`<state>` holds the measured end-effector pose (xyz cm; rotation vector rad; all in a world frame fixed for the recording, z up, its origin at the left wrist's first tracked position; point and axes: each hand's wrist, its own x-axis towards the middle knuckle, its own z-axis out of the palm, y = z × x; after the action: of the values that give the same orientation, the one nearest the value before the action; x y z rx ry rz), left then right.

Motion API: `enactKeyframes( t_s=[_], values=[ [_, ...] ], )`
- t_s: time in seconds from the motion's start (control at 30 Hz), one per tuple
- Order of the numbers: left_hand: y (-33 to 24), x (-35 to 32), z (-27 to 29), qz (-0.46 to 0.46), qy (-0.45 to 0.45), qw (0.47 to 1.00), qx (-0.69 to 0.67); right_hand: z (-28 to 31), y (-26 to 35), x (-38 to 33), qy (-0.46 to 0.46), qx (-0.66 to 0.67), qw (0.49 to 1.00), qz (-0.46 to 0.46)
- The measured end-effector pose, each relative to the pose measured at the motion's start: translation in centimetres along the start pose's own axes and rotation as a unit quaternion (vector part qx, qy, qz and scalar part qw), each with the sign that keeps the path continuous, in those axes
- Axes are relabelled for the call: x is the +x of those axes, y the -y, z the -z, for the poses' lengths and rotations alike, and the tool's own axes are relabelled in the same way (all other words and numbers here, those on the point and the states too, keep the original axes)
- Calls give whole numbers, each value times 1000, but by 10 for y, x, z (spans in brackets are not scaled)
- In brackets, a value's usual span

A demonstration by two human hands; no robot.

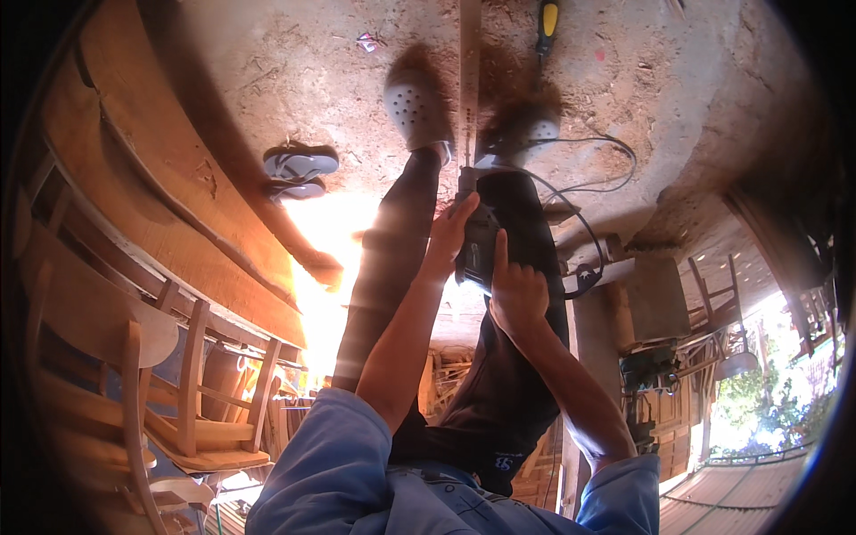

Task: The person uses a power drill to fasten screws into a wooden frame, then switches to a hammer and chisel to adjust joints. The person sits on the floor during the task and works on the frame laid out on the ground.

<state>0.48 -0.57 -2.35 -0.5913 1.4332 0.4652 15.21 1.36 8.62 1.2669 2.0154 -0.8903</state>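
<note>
From my remote seat I look down through the head camera at two bare hands meeting over a dark corded power tool [481, 239], which sits between the person's dark-trousered legs, near the middle of the view. The left hand [445, 241] is wrapped around the tool's left side, its thumb and fingers reaching up toward the narrow front end. I see the right hand [521, 294] at the tool's lower right, index finger straight along the body and the other fingers curled; I cannot tell whether it grips the tool or only rests against it. A long, narrow wooden strip [469, 80] runs from the tool's front end to the top edge of my view, passing between two pale clogs [413, 111]; I cannot make out whether tool and strip touch. The black cord [634, 163] loops over the floor [294, 71] to the right. Beyond the right clog lies a yellow-and-black screwdriver [548, 22]. To the left I have a pair of sandals [301, 164] beside a glaring patch of light, then broad wooden boards [192, 192] and wooden chairs [214, 432].
</note>
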Motion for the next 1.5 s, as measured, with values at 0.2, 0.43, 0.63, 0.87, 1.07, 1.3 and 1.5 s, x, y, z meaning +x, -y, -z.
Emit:
enactKeyframes(
  t_s=[0.2,0.43,0.63,0.87,1.07,1.3,1.5],
  values=[
    [-21,21,-6,27,19,999,-21,-8,-3,28,25,-28,999,-7],
    [-20,50,-8,-9,10,1000,-9,-5,-12,50,45,-38,998,-5],
    [-20,62,-8,-16,13,1000,0,-5,-16,56,50,-7,999,-7],
    [-8,23,-6,-7,-8,1000,11,2,-8,28,22,-35,999,0],
    [-4,4,-2,11,57,996,-74,17,-17,13,-28,-4,999,30],
    [1,18,6,97,175,954,-223,25,-26,42,117,43,992,25],
    [-3,15,-2,29,178,968,-177,40,-42,55,189,107,976,15]
  ],
)
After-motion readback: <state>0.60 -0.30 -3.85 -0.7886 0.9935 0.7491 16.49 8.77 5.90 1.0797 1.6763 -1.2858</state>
